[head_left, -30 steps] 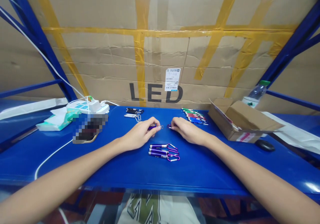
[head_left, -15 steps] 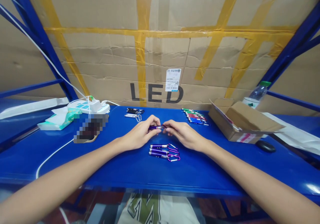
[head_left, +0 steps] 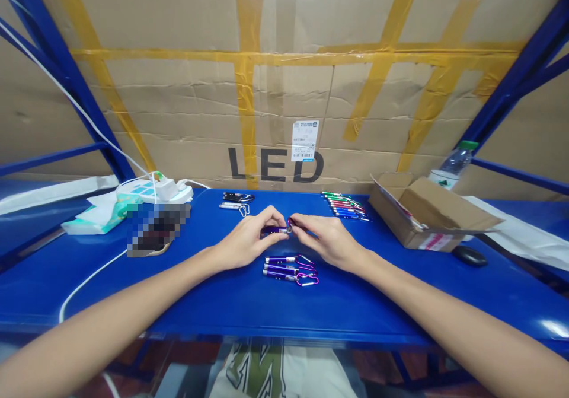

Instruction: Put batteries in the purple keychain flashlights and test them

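Observation:
My left hand [head_left: 249, 239] pinches a small purple keychain flashlight [head_left: 276, 229] just above the blue table [head_left: 213, 291]. My right hand [head_left: 323, 238] meets it from the right, fingers pinched on a small ring or clip at the flashlight's end [head_left: 290, 223]. Just in front of both hands lie three finished purple flashlights with pink carabiners [head_left: 291, 268]. A row of several coloured flashlights [head_left: 347, 205] lies behind my right hand, and a few black and silver ones [head_left: 237, 201] behind my left.
An open cardboard box [head_left: 427, 217] sits at the right, with a water bottle [head_left: 452, 164] behind it and a black mouse [head_left: 470, 255] beside it. A white power strip [head_left: 153, 190], tissue pack [head_left: 100, 215] and a pixelated object [head_left: 156, 227] lie left. A large LED carton forms the back wall.
My hands were apart, each holding a piece. They have come together, and the right hand's piece now meets the end of the purple flashlight.

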Tool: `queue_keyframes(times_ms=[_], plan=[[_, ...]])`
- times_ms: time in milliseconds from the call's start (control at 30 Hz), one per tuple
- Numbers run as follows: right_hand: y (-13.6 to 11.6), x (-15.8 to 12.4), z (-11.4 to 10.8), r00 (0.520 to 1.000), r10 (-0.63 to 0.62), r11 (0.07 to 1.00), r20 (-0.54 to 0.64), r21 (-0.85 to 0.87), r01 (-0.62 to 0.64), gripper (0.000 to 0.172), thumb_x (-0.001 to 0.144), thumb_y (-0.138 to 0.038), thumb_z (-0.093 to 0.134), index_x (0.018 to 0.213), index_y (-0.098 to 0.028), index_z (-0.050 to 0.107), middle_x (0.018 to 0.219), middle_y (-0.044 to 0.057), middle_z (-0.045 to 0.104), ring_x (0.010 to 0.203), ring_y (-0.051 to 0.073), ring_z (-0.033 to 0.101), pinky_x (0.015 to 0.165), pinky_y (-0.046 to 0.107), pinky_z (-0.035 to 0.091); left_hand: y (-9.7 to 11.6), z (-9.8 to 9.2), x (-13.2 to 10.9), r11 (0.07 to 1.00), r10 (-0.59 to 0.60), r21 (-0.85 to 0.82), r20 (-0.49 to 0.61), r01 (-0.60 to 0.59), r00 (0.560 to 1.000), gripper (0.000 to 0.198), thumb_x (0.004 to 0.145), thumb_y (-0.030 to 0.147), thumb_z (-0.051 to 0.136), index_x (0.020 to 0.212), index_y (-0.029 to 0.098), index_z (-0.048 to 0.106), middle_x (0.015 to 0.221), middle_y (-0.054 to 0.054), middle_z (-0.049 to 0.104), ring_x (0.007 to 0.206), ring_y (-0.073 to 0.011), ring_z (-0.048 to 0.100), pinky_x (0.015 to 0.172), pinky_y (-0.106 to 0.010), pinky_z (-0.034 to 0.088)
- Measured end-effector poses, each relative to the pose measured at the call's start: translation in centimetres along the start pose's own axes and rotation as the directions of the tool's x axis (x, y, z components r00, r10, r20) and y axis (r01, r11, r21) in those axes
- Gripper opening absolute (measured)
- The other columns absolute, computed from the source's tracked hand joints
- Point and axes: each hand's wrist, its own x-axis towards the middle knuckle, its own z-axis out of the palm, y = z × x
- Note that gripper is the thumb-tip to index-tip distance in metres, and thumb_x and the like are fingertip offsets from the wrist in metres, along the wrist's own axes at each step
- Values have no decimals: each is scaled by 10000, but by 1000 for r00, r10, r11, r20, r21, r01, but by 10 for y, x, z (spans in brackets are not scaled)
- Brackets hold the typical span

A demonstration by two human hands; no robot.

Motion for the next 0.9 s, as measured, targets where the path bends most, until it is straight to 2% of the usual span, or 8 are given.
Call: queue_keyframes(times_ms=[200,400,567,667,767,900], plan=[[-4,1,-2,989,-139,966,-54,-227,123,261,1180,-267,432,1212,-147,662,790,33,677,671,160,627,619,283,492,1,1,-1,1000,-10,-22,-2,10,1000,200,1055,393,697,1122,226,610,1108,-32,771,1107,-235,786,927,-330,596],[-11,5,-8,965,-254,916,-68,-338,218,233,1167,-199,446,1177,-120,666,769,41,663,669,164,623,602,289,486,5,3,-1,996,-21,-89,1,21,1000,185,1056,373,695,1111,222,603,1107,-35,763,1113,-230,782,937,-324,581],[-13,6,-10,960,-264,913,-89,-346,218,206,1157,-186,474,1169,-123,671,771,38,667,668,160,629,617,289,504,7,5,-2,990,-30,-135,6,31,1000,157,1075,351,659,1118,221,582,1035,-27,768,972,-198,783,879,-315,577],[-14,6,-10,970,-217,939,-106,-293,178,220,1167,-212,461,1180,-147,670,788,30,676,678,154,628,632,287,522,7,5,-3,993,-11,-116,-18,9,1000,150,1089,349,642,1137,219,585,986,-18,770,922,-187,772,876,-319,570],[-16,6,-11,978,-177,952,-107,-270,143,211,1164,-213,468,1185,-157,670,781,17,663,669,149,625,625,284,519,6,4,-3,997,48,-55,-85,-53,995,148,1077,343,667,1142,216,629,1036,-24,774,936,-183,758,877,-312,560],[-18,7,-12,967,-228,930,-117,-319,181,219,1167,-195,451,1180,-151,665,775,16,663,650,140,612,598,275,502,6,2,-1,990,133,57,-157,-126,979,130,1053,320,704,1114,205,706,1054,-42,773,939,-190,719,837,-303,537]])
